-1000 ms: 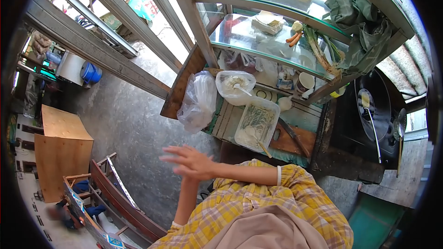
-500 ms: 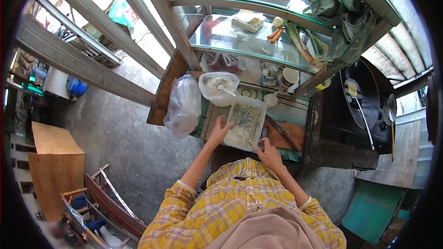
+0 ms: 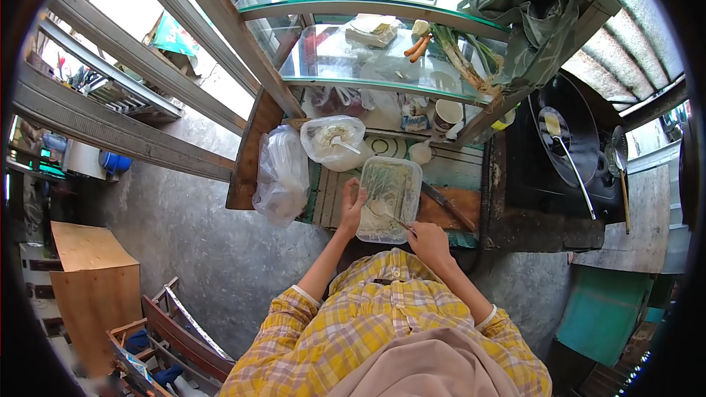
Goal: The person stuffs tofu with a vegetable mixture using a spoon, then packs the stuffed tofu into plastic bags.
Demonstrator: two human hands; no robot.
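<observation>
A clear rectangular plastic container (image 3: 390,184) stands on the counter in front of me, with pale batter and green shreds in it. My left hand (image 3: 352,207) grips its left wall, thumb near the rim. At the near right corner, my right hand (image 3: 431,242) is closed around the handle of a spoon (image 3: 401,223), whose head dips into the batter. A knife (image 3: 450,206) lies to the right, partly over a wooden board (image 3: 434,215). Behind the container sits a bag of white flour (image 3: 332,140) with a white spoon in it.
A bulging clear plastic bag (image 3: 281,176) stands at the counter's left end. On the right, a black wok (image 3: 562,132) holds a spatula (image 3: 570,154) on the stove. Glass shelves (image 3: 382,84) rise behind, bearing carrots (image 3: 419,49) and leeks (image 3: 456,55). A paper cup (image 3: 447,114) stands below them.
My right hand has closed around the spoon handle, where its fingers were looser before. My left hand has shifted along the container's side. The whole view has turned slightly.
</observation>
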